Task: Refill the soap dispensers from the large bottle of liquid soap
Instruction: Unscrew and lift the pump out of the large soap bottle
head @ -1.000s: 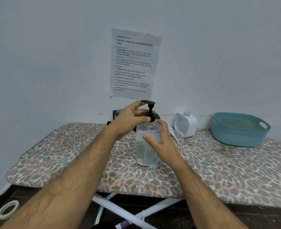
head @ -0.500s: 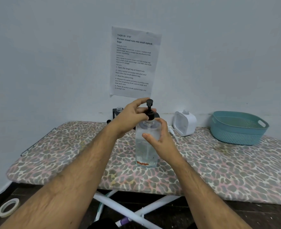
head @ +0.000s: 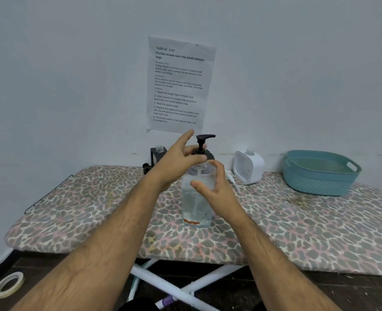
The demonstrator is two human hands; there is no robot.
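Two hands (head: pixel 181 160) hiding dispenser (head: pixel 196 198) neck, black holder (head: pixel 155 154) half-hidden

Soft even indoor light, faint shadows, wide-angle edge bending, slight softness

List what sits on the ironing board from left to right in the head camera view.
Small black holder with a little bottle → clear pump bottle, held by both hands → white dispenser → teal basket.
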